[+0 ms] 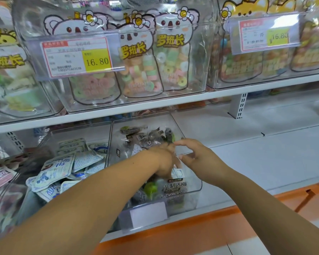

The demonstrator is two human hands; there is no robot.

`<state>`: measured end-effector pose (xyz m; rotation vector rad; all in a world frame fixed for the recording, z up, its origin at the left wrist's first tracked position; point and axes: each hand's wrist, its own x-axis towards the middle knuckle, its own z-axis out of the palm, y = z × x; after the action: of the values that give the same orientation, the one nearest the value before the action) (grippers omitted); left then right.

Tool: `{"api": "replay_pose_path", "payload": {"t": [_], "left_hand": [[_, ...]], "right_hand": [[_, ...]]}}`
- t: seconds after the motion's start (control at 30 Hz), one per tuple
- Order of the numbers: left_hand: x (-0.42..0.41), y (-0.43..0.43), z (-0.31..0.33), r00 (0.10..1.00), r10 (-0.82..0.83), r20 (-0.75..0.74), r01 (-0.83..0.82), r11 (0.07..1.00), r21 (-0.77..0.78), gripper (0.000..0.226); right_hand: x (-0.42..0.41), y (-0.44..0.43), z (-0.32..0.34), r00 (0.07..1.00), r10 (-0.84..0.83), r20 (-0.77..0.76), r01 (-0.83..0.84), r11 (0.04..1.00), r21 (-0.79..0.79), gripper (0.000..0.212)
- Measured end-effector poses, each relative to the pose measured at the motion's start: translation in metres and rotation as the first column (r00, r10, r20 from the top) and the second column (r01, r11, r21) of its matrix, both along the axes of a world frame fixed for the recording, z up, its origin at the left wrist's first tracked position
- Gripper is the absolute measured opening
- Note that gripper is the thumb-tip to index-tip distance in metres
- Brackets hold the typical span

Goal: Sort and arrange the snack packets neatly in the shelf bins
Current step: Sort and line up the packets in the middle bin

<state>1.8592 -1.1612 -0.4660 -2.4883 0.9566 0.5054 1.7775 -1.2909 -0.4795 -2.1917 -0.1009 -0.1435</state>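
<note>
Hands [164, 161] [199, 161], two, at one bin [191, 197]

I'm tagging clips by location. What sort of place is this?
Most likely a shop's snack aisle: price tags reading 16.80 on clear bins of bagged sweets, set on white retail shelving.

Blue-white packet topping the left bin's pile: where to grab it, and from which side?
Probably pinch the blue-white packet by its near sealed edge, coming from the front and above. It lies tilted atop the pile in the left bin with that edge exposed, and the shelf overhead blocks a steep reach.
</note>
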Motion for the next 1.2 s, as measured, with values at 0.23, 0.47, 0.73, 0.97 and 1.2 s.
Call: {"api": "replay_pose_path", "payload": {"t": [0.23, 0.47, 0.73, 0.97, 1.2], "left_hand": [[-0.017, 0.007, 0.004, 0.999, -0.04, 0.037, 0.048, 0.963, -0.267, 0.018], [-0.015, 0.06, 0.03, 0.99, 0.136, -0.047, -0.124, 0.638, -0.76, 0.015], [-0.037, 0.09, 0.043, 0.917, 0.201, -0.345, -0.32, -0.145, -0.936, 0.025], [-0.057, 0.118, 0.053, 0.819, 0.22, -0.529, -0.368, -0.506, -0.78, 0.009], [-0.069, 0.236, 0.028, 0.663, 0.589, -0.461, -0.231, -0.425, -0.875, 0.038]], "right_hand": [[-0.002, 0.003, 0.006, 1.0, -0.005, -0.008, 0.005, 1.0, -0.007, 0.036], [-0.009, 0.007, 0.011, 0.999, -0.045, -0.003, 0.045, 0.999, -0.028, 0.039], [-0.014, 0.018, 0.023, 0.972, -0.143, 0.189, 0.151, 0.988, -0.028, 0.019], [-0.031, 0.032, 0.055, 0.953, -0.262, 0.153, 0.209, 0.932, 0.296, 0.013], [-0.036, 0.105, 0.055, 0.999, -0.032, -0.036, 0.043, 0.929, 0.368, 0.007]]}}
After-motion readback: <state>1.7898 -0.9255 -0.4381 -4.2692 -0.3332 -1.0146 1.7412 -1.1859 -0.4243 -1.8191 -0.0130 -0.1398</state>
